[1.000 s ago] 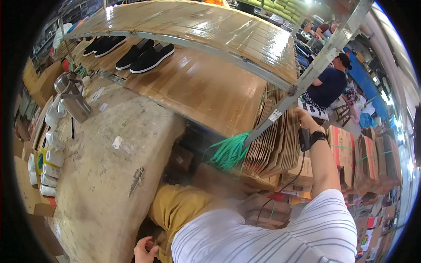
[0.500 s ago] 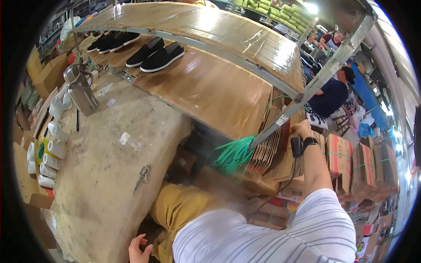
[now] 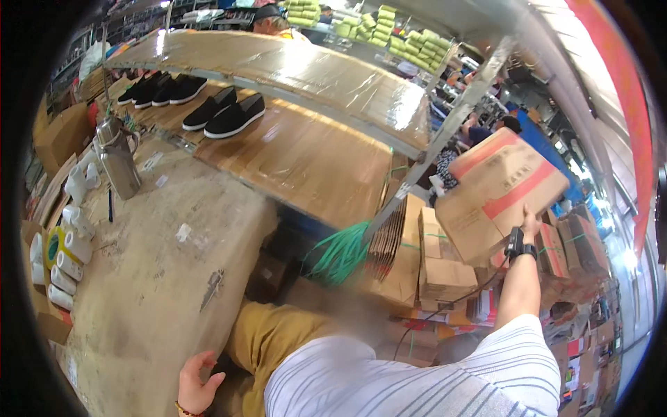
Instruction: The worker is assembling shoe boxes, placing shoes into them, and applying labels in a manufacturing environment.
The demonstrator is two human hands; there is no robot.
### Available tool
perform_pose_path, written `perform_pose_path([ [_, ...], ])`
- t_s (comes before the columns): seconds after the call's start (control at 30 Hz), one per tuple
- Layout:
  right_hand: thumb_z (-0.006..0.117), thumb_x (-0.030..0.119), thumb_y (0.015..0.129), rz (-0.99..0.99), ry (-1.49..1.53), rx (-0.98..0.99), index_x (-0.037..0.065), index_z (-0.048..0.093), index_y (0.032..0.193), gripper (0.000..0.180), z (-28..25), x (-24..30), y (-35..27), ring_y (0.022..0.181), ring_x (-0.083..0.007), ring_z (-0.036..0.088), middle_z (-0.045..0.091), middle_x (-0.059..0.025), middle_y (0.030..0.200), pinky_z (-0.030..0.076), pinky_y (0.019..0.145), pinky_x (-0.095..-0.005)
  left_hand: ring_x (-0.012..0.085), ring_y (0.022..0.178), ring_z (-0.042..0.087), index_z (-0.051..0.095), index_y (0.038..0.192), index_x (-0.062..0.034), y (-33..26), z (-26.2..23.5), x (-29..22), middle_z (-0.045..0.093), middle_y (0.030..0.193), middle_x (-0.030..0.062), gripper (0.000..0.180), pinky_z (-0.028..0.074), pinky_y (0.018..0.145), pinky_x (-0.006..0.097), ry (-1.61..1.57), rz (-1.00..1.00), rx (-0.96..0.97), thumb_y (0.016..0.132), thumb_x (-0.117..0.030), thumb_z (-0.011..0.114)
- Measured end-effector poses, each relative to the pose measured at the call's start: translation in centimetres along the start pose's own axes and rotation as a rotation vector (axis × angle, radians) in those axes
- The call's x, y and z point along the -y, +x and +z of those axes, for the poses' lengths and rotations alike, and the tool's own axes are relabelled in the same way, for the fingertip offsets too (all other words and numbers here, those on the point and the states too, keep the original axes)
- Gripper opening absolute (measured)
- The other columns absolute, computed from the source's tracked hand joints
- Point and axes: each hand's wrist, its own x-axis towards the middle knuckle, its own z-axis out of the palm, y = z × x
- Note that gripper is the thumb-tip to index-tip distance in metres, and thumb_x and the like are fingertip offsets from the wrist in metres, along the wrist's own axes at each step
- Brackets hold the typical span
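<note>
My right hand (image 3: pixel 531 224) is closed on the near edge of a flattened cardboard box (image 3: pixel 511 187). The box is brown with red bands and is held up, tilted, above bundles of folded cartons (image 3: pixel 445 267) on the right. A dark device and a watch sit on my right wrist, with a black cable running from it. At the lower left my left hand (image 3: pixel 198 386) is apart from everything, thumb and fingers spread, beside the covered worktable (image 3: pixel 160 278). It holds nothing.
Black slip-on shoes (image 3: pixel 236 117) stand on a board shelf (image 3: pixel 299 153), under a plastic-wrapped upper shelf (image 3: pixel 292 59). A metal post (image 3: pixel 451 128) rises near the box. Green straps (image 3: pixel 340 254) hang below it. A steel flask (image 3: pixel 118 158) and white rolls (image 3: pixel 69 264) stand on the left.
My right hand has taken hold of a flattened cardboard box and raised it from the bundles. My left hand stays low, fingers apart. The view has swung a little to the right.
</note>
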Motion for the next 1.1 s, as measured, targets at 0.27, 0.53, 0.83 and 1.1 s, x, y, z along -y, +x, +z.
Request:
perform_pose_path([
  [0.27,0.045,0.048,0.091,0.246,0.639,0.145,0.003,0.045,0.127,0.057,-6.2,-6.5,-3.5,0.108,-0.033,0.053,0.055,-0.016,0.12,0.042,0.094,-0.044,0.0195,0.083,0.06,0.058,0.111,0.0001,2.0,2.3,-2.2,0.062,0.089,0.0101,0.047,0.048,0.077,0.032,-0.007,0.237,0.095,0.066,0.0,0.072],
  [0.53,0.044,0.049,0.091,0.367,0.726,0.273,0.005,0.042,0.13,0.059,5.8,-2.6,-13.6,0.109,-0.0336,0.053,0.053,-0.0166,0.122,0.042,0.094,-0.0452,0.0229,0.083,0.061,0.058,0.113,-0.004,1.0,1.7,-3.8,0.062,0.089,0.0113,0.046,0.049,0.075,0.032,0.151,0.347,0.098,0.07,-0.009,0.074],
  [0.83,0.053,0.027,0.089,0.376,0.833,1.208,0.005,0.039,0.133,0.051,20.0,13.3,-27.8,0.106,-0.0303,0.055,0.052,-0.0143,0.124,0.046,0.089,-0.0421,0.0257,0.089,0.057,0.053,0.122,-0.0067,-1.1,4.6,-2.8,0.058,0.092,0.0109,0.047,0.046,0.078,0.034,0.136,0.472,0.086,0.081,-0.026,0.066],
  [1.1,0.064,0.002,0.059,-1.297,0.818,1.269,0.005,0.061,0.094,0.036,25.3,25.6,-61.3,0.084,-0.032,0.061,0.063,-0.0124,0.094,0.051,0.071,-0.0375,0.0242,0.087,0.057,0.052,0.123,-0.0071,-7.8,4.1,-3.8,0.058,0.092,0.0099,0.048,0.047,0.077,0.034,0.093,0.247,-0.2,0.079,-0.021,0.066],
])
